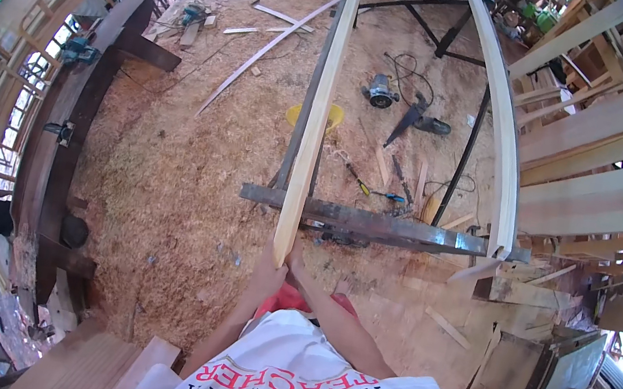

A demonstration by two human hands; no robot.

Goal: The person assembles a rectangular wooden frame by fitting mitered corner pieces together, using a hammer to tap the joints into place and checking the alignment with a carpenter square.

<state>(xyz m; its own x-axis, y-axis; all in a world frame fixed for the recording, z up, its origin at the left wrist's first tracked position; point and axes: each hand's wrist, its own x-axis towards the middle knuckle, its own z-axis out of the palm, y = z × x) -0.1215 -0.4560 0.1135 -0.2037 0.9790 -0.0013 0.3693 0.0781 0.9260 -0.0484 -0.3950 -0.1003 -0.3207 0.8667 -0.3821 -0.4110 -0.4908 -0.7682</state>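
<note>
A long pale wooden beam (311, 137) runs away from me over a dark crossbar (405, 228) of a metal stand. Its near end sits between my hands. My left hand (269, 268) is closed round the left side of that end, and my right hand (296, 261) grips it from the right. The undersides of my fingers are hidden by the wood. A second pale beam (501, 119), with a notch at its near end, lies across the same crossbar to the right, apart from both hands.
Sawdust covers the floor (171, 196). Beyond the crossbar lie a router (381, 91), another corded power tool (414, 121) and a yellow basin (334, 116). A dark timber bench (75, 105) stands left. Boards (599, 201) are stacked right, with a wooden cabinet (544, 382) nearer.
</note>
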